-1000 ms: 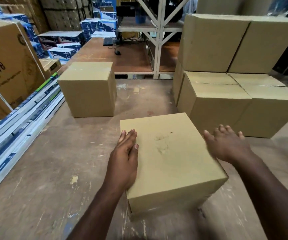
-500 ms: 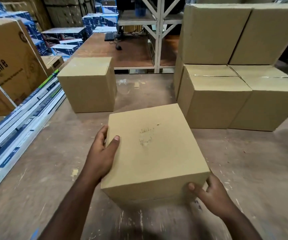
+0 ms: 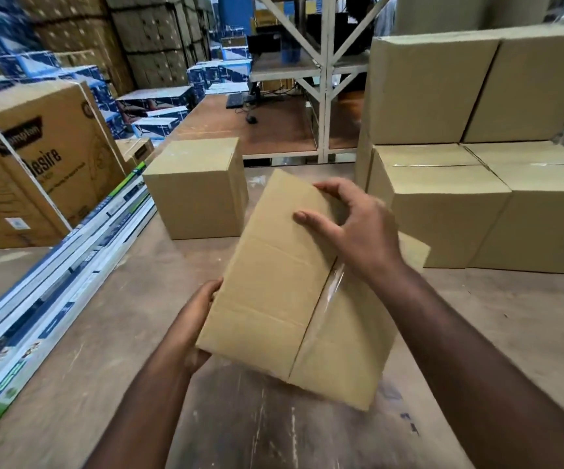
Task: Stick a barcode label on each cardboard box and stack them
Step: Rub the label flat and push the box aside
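Head view, looking down on a cardboard box (image 3: 284, 286) held tilted above the middle of the tabletop (image 3: 145, 299), taped flap seam facing up toward the camera. Long axis running from the near right corner up and away to the far left; seam with clear tape (image 3: 321, 299) lying along that same axis. Left hand (image 3: 194, 319) cupped under and against the lower left edge, grip closed on the box, fingertips hidden beneath. Right hand (image 3: 351, 225) on the upper end, thumb and fingers curled over the far edge, grip clasping the box too. No barcode label to be made out on the visible face.

Bare tabletop open to the near side and to the left of the box, scuffed and paint-flecked. Toward the far left, a single plain carton (image 3: 196, 191) standing upright, just beyond the held box's upper corner. Along the right edge, a stack of plain cartons (image 3: 476, 137), two tiers high, close behind the right hand. Along the left edge, long flat printed packs (image 3: 53, 286) lying side by side, and a large printed carton (image 3: 33, 167) leaning past them. Beyond the far edge, a white metal rack frame (image 3: 324, 79) and more stacked goods, blurred.
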`<state>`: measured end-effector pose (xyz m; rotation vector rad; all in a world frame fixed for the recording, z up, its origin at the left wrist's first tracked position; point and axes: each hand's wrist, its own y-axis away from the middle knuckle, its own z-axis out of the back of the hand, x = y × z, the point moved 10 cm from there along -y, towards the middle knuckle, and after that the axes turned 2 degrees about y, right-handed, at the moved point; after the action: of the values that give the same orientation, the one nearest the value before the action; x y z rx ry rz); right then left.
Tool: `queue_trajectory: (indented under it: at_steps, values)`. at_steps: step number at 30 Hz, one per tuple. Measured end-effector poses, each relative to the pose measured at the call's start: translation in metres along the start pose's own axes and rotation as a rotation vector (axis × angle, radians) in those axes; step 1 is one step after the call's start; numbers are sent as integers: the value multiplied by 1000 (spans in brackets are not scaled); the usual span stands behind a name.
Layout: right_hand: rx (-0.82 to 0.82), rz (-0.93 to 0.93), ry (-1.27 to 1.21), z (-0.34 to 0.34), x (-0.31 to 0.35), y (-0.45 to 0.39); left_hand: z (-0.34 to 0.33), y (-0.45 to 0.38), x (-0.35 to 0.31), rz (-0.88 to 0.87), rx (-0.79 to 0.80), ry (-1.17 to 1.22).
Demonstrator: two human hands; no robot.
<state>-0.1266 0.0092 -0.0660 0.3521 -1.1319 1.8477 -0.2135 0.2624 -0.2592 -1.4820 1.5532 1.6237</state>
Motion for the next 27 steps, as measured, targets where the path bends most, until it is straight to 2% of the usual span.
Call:
queue_trajectory:
  at_steps: [2, 3, 5, 6, 8, 9, 13, 17, 20, 24, 27]
  values:
    - [94, 57, 83, -18, 9, -26, -7, 2, 6, -39, 11, 30]
    - [147, 73, 202, -31, 6, -36, -7, 3, 2, -99, -7, 31]
    - [376, 18, 503, -67, -18, -41, -3, 5, -11, -257, -49, 23]
    - [519, -51, 578, -84, -36, -33, 1, 5, -17, -331, -60, 8]
    - [725, -152, 532, -109, -63, -1, -1, 10, -27, -448, -15, -92]
    - [766, -156, 474, -115, -68, 15, -3, 10, -30, -487, -3, -170]
    - [677, -69, 417, -112, -72, 50, 10, -4, -38, -470, -145, -248]
    - [391, -49, 294, -101, -82, 61, 18, -29, -44, -397, -222, -268]
    - [306, 1, 339, -103, -94, 57, 18, -49, -49, -382, -263, -264]
    - [257, 35, 578, -109, -102, 26, 1, -84, -53, -316, -170, -241]
    - [305, 86, 662, -129, -96, 10, -17, -106, -53, -321, -75, -375]
